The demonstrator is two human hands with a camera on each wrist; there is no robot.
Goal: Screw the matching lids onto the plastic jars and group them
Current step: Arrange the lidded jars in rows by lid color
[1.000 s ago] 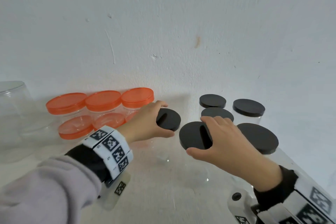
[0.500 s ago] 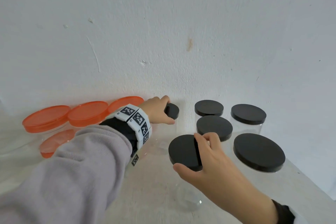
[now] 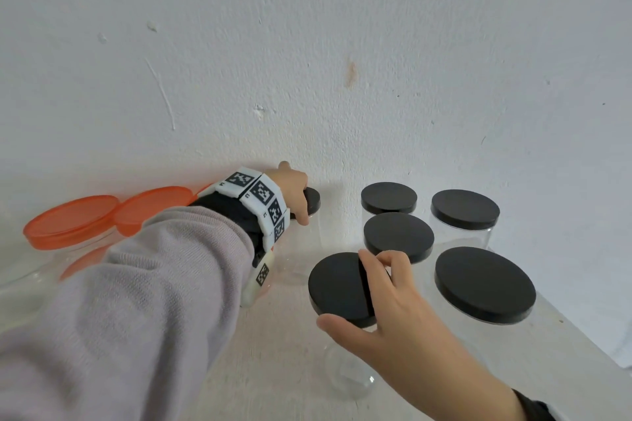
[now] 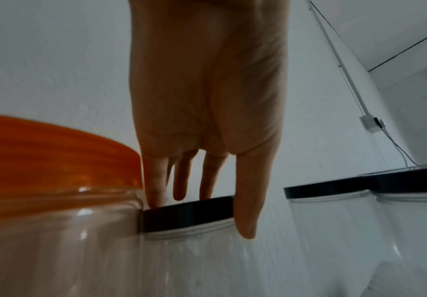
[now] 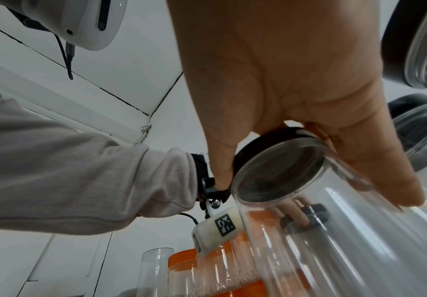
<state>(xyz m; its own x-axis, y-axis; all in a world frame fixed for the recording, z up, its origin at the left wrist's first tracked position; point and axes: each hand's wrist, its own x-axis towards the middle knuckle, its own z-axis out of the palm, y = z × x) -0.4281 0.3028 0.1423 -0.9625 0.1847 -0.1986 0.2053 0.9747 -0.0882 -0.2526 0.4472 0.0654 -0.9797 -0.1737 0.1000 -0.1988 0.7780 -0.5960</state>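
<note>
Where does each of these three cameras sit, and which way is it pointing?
Head: on the person's head, looking down at the clear plastic jar with black lid under the right hand, with the grey sleeve and left hand.
Left wrist: under the left wrist, looking along the left hand to the small black-lidded jar that it grips.
Right wrist: under the right wrist, looking up past the right hand at that jar.
Shared: head and left wrist both show the orange-lidded jars.
</note>
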